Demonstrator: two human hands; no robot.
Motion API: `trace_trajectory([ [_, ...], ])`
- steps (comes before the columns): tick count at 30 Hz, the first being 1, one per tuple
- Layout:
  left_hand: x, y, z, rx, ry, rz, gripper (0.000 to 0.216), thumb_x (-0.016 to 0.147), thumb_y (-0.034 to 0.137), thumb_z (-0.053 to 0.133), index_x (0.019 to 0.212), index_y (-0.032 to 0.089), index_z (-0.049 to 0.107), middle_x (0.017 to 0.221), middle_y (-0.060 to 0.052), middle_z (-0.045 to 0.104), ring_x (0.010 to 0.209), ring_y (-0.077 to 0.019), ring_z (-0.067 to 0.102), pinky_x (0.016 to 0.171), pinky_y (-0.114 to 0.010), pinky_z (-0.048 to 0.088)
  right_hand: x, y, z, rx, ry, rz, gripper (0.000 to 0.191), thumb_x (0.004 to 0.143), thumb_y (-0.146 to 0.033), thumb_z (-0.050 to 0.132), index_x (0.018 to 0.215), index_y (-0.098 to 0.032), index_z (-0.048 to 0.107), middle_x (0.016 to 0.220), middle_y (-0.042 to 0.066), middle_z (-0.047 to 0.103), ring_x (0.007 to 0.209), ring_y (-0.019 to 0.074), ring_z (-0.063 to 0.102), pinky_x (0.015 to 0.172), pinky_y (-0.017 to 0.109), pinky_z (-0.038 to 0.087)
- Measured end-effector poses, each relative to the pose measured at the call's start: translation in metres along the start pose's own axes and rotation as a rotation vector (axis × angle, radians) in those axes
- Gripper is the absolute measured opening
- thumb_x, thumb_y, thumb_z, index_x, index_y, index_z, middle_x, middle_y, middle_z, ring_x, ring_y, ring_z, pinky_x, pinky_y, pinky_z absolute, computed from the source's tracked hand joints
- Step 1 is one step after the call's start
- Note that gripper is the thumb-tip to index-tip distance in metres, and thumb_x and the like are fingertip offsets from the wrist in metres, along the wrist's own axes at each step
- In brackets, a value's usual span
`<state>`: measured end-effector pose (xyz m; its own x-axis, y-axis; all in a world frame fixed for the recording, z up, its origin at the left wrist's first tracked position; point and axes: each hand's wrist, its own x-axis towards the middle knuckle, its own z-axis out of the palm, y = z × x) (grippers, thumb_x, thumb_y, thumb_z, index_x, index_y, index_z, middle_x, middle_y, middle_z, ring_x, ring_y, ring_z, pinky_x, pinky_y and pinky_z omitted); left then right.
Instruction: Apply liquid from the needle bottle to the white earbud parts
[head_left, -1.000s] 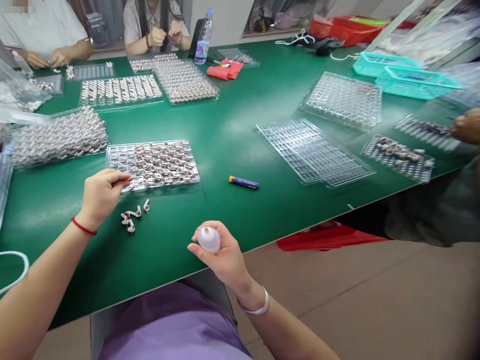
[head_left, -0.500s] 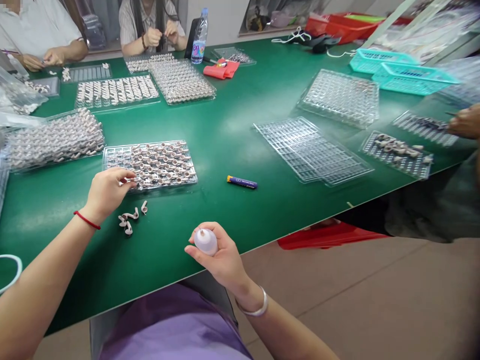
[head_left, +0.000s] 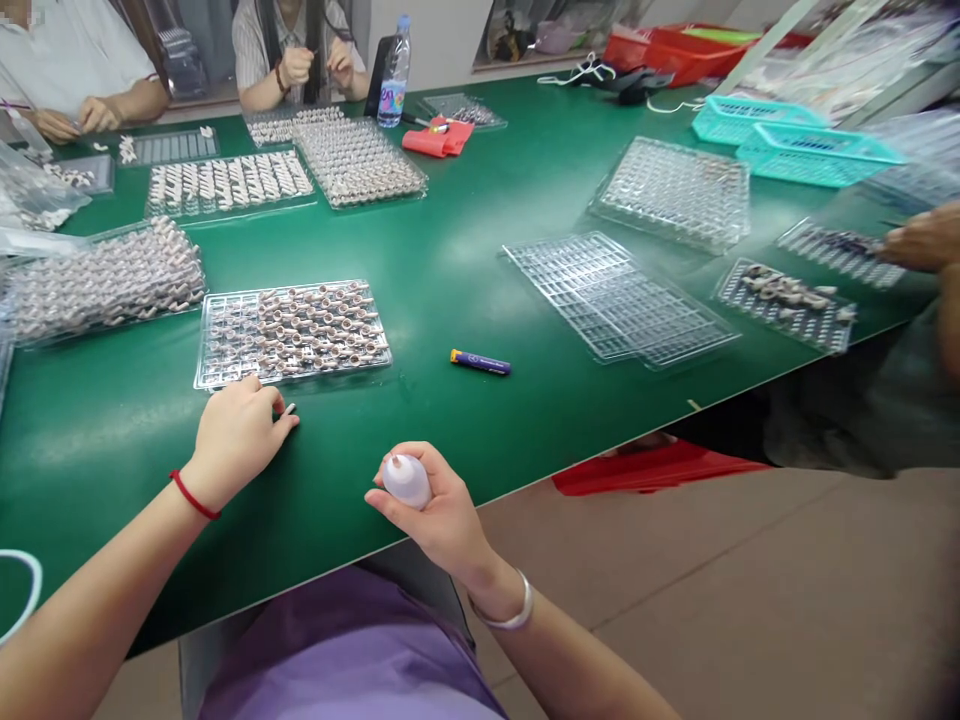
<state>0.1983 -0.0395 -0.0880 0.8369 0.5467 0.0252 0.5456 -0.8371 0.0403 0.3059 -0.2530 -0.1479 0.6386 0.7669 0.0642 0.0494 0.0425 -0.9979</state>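
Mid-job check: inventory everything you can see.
Table: one, green, centre
Near tray: one, clear, left of centre
Curved parts: many, off-white, in near tray
Other parts trays: several, clear, around the table
Gridded trays: at least two, clear, right of centre
Tube: one, purple with yellow end, centre
Water bottle: one, clear, far edge
Baskets: two, turquoise, far right
Bins: count unclear, red, back
Co-workers: three, light and dark clothes, table edges
Squeeze bottle: one, whitish, near edge
Left grip: one, red wristband, by near tray
Right grip: one, silver bangle, around squeeze bottle
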Motion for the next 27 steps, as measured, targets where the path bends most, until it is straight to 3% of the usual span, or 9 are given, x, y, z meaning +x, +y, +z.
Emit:
trace_trajectory([
  [4,-0.009,0.003,0.002,-0.052,0.069,0.071,0.015,0.084,0.032,0.061,0.077,0.019,0.064,0.078,-0.007,0.064,0.078,-0.0241,0.061,0.070,-0.034,0.044,0.003,-0.002,0.002,-0.002,0.017,0.053,0.033,0.071,-0.033,0.079,0.091,-0.022,0.056,0.080,0.000,0.064,0.067,0.0148,0.060,0.059,0.025,0.051],
  [8,-0.038,0.019,0.002,-0.203,0.158,0.130,0.011,0.086,0.030,0.058,0.084,0.020,0.062,0.077,-0.003,0.069,0.073,-0.0199,0.063,0.065,-0.030,0.045,0.008,-0.010,0.011,0.000,0.026,0.058,0.033,0.072,-0.034,0.078,0.094,-0.022,0.056,0.085,0.002,0.066,0.069,0.0152,0.061,0.061,0.026,0.052],
  [13,-0.079,0.042,-0.002,-0.507,0.249,0.162,0.009,0.085,0.026,0.058,0.081,0.021,0.064,0.071,0.001,0.070,0.061,-0.0130,0.064,0.055,-0.022,0.047,0.005,-0.016,0.025,0.066,-0.090,-0.030,0.030,0.074,-0.029,0.076,0.095,-0.023,0.056,0.090,0.003,0.068,0.078,0.0168,0.064,0.070,0.028,0.054],
  [15,-0.089,0.046,-0.004,-0.691,0.198,0.087,0.007,0.083,0.026,0.063,0.084,0.021,0.067,0.073,0.002,0.071,0.060,-0.0123,0.065,0.054,-0.021,0.051,0.000,-0.015,0.027,0.079,-0.137,-0.044,0.030,0.074,-0.026,0.075,0.095,-0.023,0.055,0.086,0.002,0.068,0.075,0.0163,0.064,0.068,0.028,0.054],
  [21,-0.108,0.041,-0.005,-1.201,-0.226,-0.087,0.013,0.084,0.032,0.066,0.091,0.026,0.076,0.082,-0.002,0.076,0.072,-0.0170,0.071,0.065,-0.023,0.058,-0.015,-0.014,0.026,0.126,-0.264,-0.092,0.031,0.072,-0.021,0.075,0.096,-0.024,0.055,0.086,0.002,0.068,0.072,0.0155,0.064,0.064,0.028,0.053],
  [27,-0.123,0.041,0.002,-1.279,-0.173,-0.153,0.011,0.082,0.030,0.068,0.087,0.025,0.077,0.080,-0.004,0.070,0.067,-0.0147,0.066,0.057,-0.020,0.056,-0.018,-0.017,0.025,0.116,-0.360,-0.028,0.028,0.075,-0.027,0.076,0.094,-0.023,0.056,0.085,0.001,0.066,0.069,0.0139,0.061,0.061,0.026,0.051],
])
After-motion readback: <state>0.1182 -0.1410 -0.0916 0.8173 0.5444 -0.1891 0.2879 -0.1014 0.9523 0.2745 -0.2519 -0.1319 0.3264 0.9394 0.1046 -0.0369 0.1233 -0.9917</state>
